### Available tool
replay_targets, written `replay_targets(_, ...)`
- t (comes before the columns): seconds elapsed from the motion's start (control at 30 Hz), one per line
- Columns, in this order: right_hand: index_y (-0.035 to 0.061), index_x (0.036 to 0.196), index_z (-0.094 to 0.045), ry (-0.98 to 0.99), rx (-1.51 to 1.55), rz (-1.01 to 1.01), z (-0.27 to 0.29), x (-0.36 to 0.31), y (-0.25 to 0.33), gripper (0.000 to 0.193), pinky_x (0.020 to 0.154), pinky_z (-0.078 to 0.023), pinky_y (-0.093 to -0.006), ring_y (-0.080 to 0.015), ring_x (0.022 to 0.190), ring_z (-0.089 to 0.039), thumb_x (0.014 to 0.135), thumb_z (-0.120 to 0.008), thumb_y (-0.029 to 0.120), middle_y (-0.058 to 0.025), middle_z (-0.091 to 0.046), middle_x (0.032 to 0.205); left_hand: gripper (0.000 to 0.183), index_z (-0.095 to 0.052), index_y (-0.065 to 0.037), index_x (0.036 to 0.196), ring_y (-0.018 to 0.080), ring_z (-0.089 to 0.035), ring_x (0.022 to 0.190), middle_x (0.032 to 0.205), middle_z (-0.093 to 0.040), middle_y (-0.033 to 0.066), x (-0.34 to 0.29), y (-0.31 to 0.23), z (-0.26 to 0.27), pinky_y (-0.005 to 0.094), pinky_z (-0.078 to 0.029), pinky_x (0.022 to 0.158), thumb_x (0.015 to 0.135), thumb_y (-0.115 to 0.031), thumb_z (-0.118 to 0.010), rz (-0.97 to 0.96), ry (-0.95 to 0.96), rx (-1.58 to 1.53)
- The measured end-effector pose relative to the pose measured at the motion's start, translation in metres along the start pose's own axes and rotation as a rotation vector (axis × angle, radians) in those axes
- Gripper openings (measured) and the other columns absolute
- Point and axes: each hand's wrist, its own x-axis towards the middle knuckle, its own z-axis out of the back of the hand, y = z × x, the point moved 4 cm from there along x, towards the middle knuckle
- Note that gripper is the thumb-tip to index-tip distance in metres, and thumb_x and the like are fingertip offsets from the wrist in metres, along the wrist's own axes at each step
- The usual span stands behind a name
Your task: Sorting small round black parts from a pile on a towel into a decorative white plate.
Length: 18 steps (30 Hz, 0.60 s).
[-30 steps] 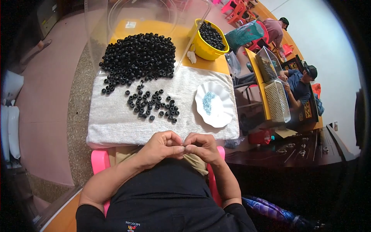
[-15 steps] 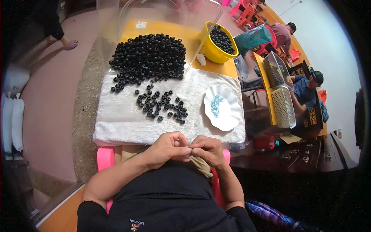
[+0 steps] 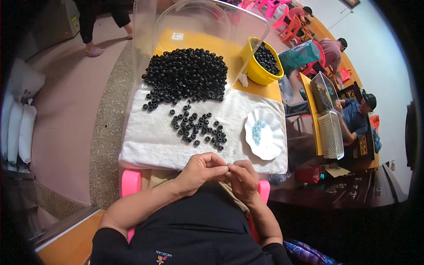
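My left hand (image 3: 201, 173) and my right hand (image 3: 244, 179) meet above my lap, just off the towel's near edge. Thumb and fingers of both are pinched together at the tips. Whatever sits between them is too small to make out. Beyond them, a loose scatter of black round parts with holes (image 3: 196, 128) lies on the white towel (image 3: 150, 148). A large heap of the same black parts (image 3: 187, 73) covers the far side. To the right rests a white scalloped plate (image 3: 270, 148) with small light-blue pieces (image 3: 258, 132) on it.
A clear plastic bin (image 3: 251, 22) stands around the heap's far side. Right of it is a yellow bucket (image 3: 260, 73) of black parts. Another person (image 3: 353, 115) sits at a table with a white basket (image 3: 330, 134). White sacks (image 3: 20, 132) stand at far left.
The whole view has shifted, so the table appears farther right and lower. My right fingers have turned slightly, while both hands stay pinched together. A walking person's legs at upper left have moved.
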Motion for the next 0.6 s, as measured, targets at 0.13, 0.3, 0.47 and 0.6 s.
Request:
replay_targets(0.13, 0.0026, 0.103, -0.063, 0.061, -0.041, 0.028, 0.001, 0.004, -0.005, 0.028, 0.061, -0.05, -0.0292, -0.0212, 0.073, -0.061, 0.078, -0.073, -0.002, -0.011, -0.06, 0.084, 0.012, -0.063, 0.001, 0.101, 0.0142, -0.067, 0.085, 0.092, -0.069, 0.0103, 0.0, 0.0, 0.004, 0.0273, -0.057, 0.077, 0.09, -0.003, -0.065, -0.003, -0.026, -0.012)
replay_targets(0.3, 0.0043, 0.102, -0.064, 0.195, -0.031, -0.012, 0.002, 0.017, -0.013, 0.023, 0.061, -0.048, -0.0316, -0.021, 0.071, -0.06, 0.081, -0.073, 0.003, -0.0107, -0.061, 0.085, 0.013, -0.064, -0.001, 0.101, 0.0129, -0.066, 0.083, 0.093, -0.068, 0.0067, 0.0, 0.001, 0.007, 0.0255, -0.056, 0.075, 0.089, -0.005, -0.067, -0.047, -0.1, -0.039)
replay_targets(0.47, -0.0004, 0.092, -0.066, 0.285, 0.119, -0.105, 0.003, 0.052, -0.016, 0.014, 0.062, -0.049, -0.0293, -0.0194, 0.07, -0.062, 0.079, -0.071, -0.003, -0.0108, -0.064, 0.083, 0.015, -0.064, -0.001, 0.103, 0.012, -0.066, 0.081, 0.094, -0.067, 0.0058, -0.002, -0.004, 0.007, 0.0248, -0.056, 0.074, 0.09, -0.006, -0.066, -0.1, -0.148, -0.07)
replay_targets(0.6, -0.0021, 0.092, -0.066, 0.243, 0.042, -0.129, -0.001, 0.092, -0.035, 0.011, 0.062, -0.048, -0.027, -0.0171, 0.072, -0.062, 0.081, -0.068, -0.003, -0.0109, -0.066, 0.085, 0.018, -0.064, 0.0, 0.107, 0.0122, -0.065, 0.08, 0.096, -0.067, 0.0061, -0.002, -0.002, 0.01, 0.0246, -0.055, 0.075, 0.091, -0.007, -0.065, -0.137, -0.162, -0.016)
